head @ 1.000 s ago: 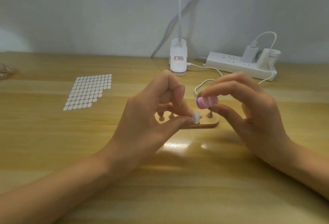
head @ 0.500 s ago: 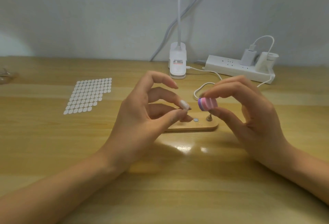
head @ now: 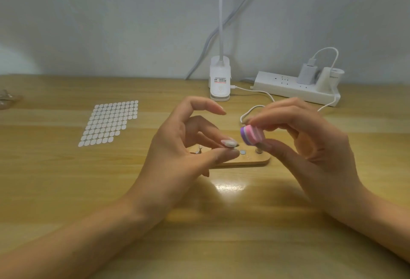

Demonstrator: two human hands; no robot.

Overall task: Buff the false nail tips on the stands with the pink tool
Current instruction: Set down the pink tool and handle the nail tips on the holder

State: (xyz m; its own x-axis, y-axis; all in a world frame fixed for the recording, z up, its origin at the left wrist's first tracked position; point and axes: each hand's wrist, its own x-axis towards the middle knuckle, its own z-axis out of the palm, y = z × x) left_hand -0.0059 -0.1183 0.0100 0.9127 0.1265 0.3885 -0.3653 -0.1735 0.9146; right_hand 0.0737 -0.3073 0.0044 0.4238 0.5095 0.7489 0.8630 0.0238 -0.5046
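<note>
Left hand (head: 177, 147) pinches a white false nail tip (head: 229, 143) between thumb and middle finger, index finger raised and curved, just above the wooden base (head: 244, 161) on the tabletop (head: 66, 178). Right hand (head: 310, 143) grips the pink tool (head: 251, 135), a pink-and-purple layered block, by fingertips and thumb above the base's right end, near the tip but apart

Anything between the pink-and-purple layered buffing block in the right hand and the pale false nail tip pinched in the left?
Nothing visible. A small open gap separates the pink-and-purple buffing block from the pale false nail tip; the oval wooden base lies lower, beneath that gap, not in it.
</note>
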